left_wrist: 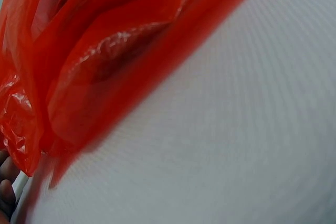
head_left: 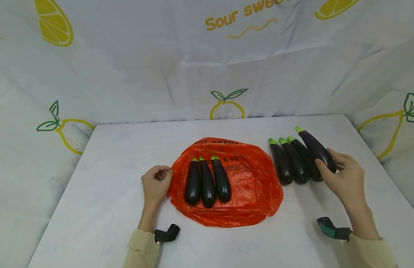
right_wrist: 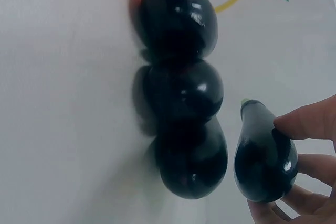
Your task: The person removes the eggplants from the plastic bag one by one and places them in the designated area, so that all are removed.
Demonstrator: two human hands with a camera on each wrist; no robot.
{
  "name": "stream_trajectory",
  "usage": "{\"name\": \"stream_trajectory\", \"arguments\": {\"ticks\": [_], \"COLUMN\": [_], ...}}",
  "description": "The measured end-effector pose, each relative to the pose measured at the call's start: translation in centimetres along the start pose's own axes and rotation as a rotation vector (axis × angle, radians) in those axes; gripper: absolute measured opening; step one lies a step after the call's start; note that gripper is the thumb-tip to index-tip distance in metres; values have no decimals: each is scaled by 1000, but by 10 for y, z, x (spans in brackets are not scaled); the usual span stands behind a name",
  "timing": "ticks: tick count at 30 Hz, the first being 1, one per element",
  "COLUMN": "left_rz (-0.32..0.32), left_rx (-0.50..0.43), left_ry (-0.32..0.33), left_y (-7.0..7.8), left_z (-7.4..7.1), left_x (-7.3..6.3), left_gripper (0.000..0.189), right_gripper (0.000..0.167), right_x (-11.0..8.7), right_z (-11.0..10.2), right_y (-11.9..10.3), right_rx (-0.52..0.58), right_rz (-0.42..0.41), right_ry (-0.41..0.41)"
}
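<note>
A red plastic bag lies spread in the middle of the table, its edge bunched up around three dark eggplants inside. At the bag's left edge, my left hand pinches the plastic; in the left wrist view only its fingertips show beside the red film. My right hand grips an eggplant by its thick end, thumb on one side and fingers on the other, green stem pointing away. Left of it, three more eggplants lie side by side, stems away from me.
The white table has its far edge against a white cloth backdrop printed with lemons. The row of three eggplants lies close against the bag's right edge. Each wrist wears a dark camera mount.
</note>
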State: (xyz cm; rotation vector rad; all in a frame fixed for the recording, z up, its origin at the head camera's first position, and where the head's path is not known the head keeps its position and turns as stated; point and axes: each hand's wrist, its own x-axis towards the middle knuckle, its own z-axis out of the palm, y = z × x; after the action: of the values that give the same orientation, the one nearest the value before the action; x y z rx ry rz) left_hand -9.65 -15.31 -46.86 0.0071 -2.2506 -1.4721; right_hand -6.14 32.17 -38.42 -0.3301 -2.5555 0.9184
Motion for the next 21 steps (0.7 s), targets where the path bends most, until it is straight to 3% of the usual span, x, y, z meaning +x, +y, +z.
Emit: {"name": "stream_trajectory", "arguments": {"ticks": [21], "left_rz": [-21], "left_rx": [9], "left_ry": [-5], "left_y": [2], "left_z": [0], "left_x": [0], "left_gripper": [5], "right_gripper": [53], "right_x": [12], "right_z": [-3], "right_y": [27], "right_rx": [-70], "right_rz": [114], "right_ry": [-41]}}
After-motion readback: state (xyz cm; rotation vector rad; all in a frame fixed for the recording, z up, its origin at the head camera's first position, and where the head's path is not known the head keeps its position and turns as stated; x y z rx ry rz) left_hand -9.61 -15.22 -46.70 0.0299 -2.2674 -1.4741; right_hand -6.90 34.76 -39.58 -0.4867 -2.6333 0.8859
